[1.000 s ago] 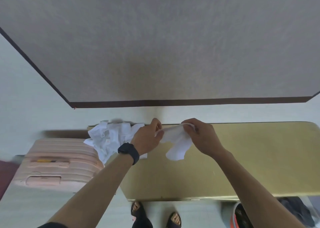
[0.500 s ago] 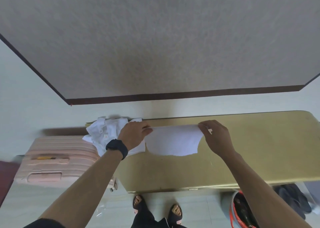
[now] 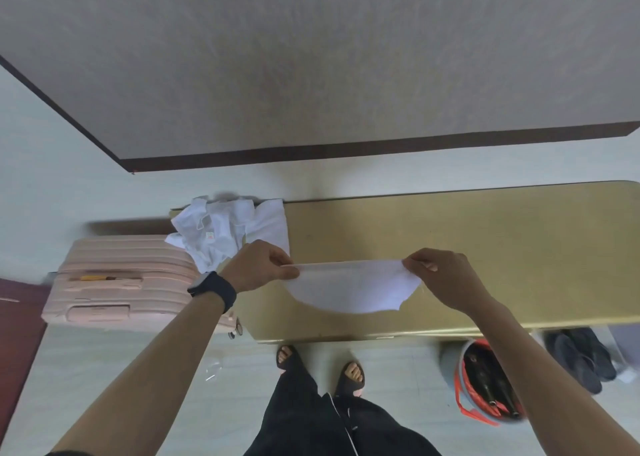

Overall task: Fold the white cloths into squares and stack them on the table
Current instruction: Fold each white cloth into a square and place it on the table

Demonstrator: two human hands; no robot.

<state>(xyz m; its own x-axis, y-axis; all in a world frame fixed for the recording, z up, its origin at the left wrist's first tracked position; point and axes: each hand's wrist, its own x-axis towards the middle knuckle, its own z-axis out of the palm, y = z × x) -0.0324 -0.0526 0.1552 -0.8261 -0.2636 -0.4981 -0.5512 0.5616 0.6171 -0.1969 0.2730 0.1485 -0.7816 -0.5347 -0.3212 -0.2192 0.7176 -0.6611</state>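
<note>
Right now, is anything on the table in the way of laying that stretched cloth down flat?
Nothing visible is. The left hand and right hand pinch the white cloth stretched above a bare stretch of table. The crumpled pile of cloths lies at the table's left end, beyond the left hand.

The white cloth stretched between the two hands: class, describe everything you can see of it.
The thin white cloth looks like soft, plain fabric. It is spread out in the air, its top edge pulled straight and taut, its lower edge sagging in a curve. The left hand pinches one upper corner, the right hand the other. It hangs over the yellow-gold table, near the table's front edge; whether its lower edge touches the tabletop cannot be told.
</note>
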